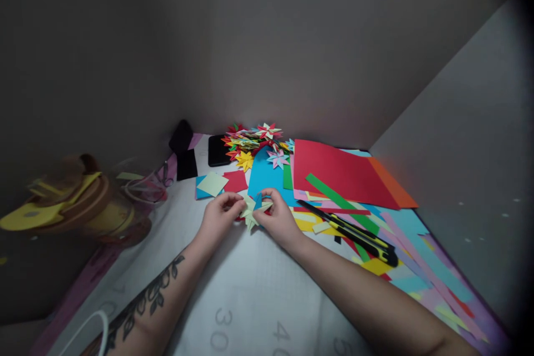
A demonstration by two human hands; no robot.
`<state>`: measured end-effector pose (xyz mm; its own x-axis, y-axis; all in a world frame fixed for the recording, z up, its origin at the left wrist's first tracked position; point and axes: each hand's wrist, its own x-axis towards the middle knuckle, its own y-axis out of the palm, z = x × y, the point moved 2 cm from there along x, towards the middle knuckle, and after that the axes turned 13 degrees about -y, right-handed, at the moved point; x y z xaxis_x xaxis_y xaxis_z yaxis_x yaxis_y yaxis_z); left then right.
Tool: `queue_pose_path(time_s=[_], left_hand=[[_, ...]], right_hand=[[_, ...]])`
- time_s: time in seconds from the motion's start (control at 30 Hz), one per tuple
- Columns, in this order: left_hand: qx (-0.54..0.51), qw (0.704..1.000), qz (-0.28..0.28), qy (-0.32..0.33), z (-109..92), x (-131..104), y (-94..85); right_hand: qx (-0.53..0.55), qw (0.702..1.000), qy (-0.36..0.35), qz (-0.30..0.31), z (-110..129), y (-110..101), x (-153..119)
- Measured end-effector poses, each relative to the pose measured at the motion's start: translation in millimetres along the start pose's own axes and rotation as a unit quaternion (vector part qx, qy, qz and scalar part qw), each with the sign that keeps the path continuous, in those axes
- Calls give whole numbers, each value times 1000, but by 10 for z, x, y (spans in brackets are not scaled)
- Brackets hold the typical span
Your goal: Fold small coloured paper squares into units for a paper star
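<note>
Between my hands is a folded paper star (249, 214), pale green with a blue point standing up on its right. My left hand (223, 212) pinches its left side with thumb and forefinger. On the right, my right hand (277, 216) has its thumb and fingers closed on the star beside the blue point. Some red shows at the star's lower left, partly hidden by my fingers. Just beyond my left hand lie a pale green paper square (212, 183) on blue paper and a red square (236, 181). A blue sheet (267, 173) lies behind the star.
Finished paper stars (250, 142) are heaped at the back, near a black phone (218, 151). Red sheets (337, 172), a yellow-black utility knife (367, 239) and many paper strips cover the right side. At left stands a clear jug (120, 217) with a brown and yellow lid.
</note>
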<state>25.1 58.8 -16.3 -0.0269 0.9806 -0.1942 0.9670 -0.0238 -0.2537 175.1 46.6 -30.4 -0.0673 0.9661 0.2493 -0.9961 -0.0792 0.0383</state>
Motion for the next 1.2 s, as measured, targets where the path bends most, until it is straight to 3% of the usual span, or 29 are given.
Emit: queue_pose_path(time_s=[0.1, 0.27, 0.47, 0.73, 1.03, 1.2], left_hand=[[-72, 995, 42, -51, 41, 14, 27], [-95, 992, 43, -76, 47, 15, 18], [-121, 989, 34, -71, 45, 20, -9], [-108, 990, 40, -79, 67, 16, 3], [-101, 982, 126, -96, 18, -20, 40], [-64, 993, 84, -51, -2, -32, 50]], right_hand=[[14, 1000, 7, 10, -16, 2, -2], [22, 999, 24, 17, -22, -2, 4], [75, 995, 57, -15, -54, 1, 8], [66, 995, 77, -24, -52, -7, 14], [24, 998, 51, -3, -44, -5, -12], [20, 999, 44, 12, -18, 0, -4]])
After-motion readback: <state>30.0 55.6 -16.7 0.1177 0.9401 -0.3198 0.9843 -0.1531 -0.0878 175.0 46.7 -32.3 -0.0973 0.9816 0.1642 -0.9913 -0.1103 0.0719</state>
